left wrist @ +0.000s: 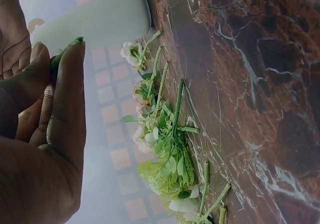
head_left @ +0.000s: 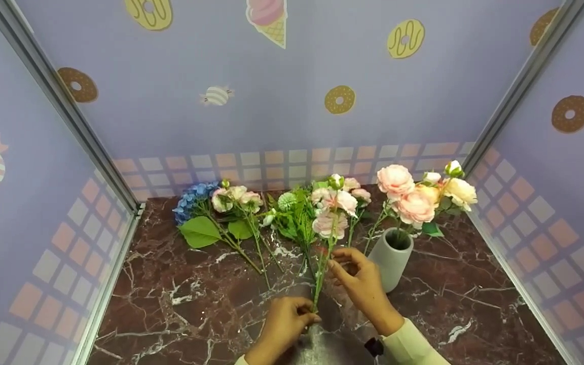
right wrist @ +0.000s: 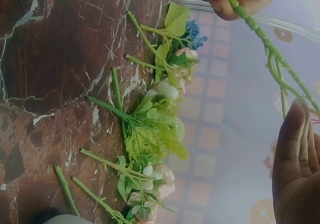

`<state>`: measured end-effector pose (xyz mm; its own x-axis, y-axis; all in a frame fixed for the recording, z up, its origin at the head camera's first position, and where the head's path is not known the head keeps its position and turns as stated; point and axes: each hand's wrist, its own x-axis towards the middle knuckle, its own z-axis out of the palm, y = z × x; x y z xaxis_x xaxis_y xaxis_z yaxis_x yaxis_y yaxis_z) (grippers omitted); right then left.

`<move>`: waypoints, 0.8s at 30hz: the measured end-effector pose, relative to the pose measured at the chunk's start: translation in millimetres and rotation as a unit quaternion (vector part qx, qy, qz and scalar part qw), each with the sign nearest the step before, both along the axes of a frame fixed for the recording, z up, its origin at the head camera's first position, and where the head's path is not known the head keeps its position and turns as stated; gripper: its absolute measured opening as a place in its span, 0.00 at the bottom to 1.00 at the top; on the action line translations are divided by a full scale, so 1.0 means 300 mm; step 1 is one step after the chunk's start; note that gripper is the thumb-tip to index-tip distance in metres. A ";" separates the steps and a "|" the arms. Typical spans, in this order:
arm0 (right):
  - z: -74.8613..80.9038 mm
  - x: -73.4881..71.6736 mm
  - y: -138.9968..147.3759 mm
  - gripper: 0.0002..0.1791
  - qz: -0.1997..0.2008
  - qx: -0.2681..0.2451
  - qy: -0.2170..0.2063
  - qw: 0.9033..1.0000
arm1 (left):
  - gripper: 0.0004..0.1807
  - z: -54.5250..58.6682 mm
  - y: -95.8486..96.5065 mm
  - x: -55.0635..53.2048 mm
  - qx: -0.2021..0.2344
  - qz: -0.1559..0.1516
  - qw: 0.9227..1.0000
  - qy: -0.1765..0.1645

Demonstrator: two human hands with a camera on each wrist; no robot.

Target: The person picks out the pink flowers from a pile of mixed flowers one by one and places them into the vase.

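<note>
On my feed the left hand [head_left: 287,319] pinches the foot of a pink spray [head_left: 330,224], blooms toward one o'clock, while the right hand [head_left: 363,281] flanks its stem [head_left: 320,284], grip unclear to me; I judge it's being readied, next probably needing an upright carry to the vase [head_left: 391,266] at two, away from loose flowers [head_left: 236,198] at eleven.

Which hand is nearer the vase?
Right. The right hand is just left of the vase; the left hand is farther left and closer to the person, pinching a stem.
</note>
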<state>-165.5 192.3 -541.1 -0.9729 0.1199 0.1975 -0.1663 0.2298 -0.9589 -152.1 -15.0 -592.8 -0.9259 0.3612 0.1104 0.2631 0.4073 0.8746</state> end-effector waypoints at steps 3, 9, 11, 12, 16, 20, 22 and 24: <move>0.000 0.000 -0.001 0.15 0.004 -0.007 -0.006 1.000 | 0.07 -0.002 -0.001 0.001 -0.005 0.001 1.000 0.016; 0.003 -0.001 0.000 0.17 0.012 -0.024 -0.025 0.999 | 0.08 -0.008 0.000 0.000 -0.021 0.001 0.999 0.031; 0.005 0.001 0.000 0.17 0.007 -0.027 -0.026 0.999 | 0.08 -0.008 0.001 -0.001 -0.023 0.001 0.999 0.029; 0.005 0.000 0.000 0.16 0.002 -0.028 -0.024 0.999 | 0.08 -0.009 0.001 -0.002 -0.023 0.001 0.999 0.027; 0.010 0.004 -0.001 0.13 -0.018 -0.031 -0.014 0.999 | 0.08 -0.008 0.003 -0.002 -0.027 -0.001 0.999 0.029; 0.013 0.005 -0.001 0.11 -0.025 -0.030 -0.006 0.999 | 0.08 -0.008 0.005 0.001 -0.035 -0.002 0.999 0.038; 0.013 0.004 0.000 0.10 -0.024 -0.027 -0.007 0.999 | 0.08 -0.009 0.006 0.002 -0.035 -0.003 0.998 0.044; 0.013 0.002 0.002 0.08 -0.021 -0.022 -0.009 1.000 | 0.08 -0.010 0.007 0.003 -0.033 -0.003 0.998 0.045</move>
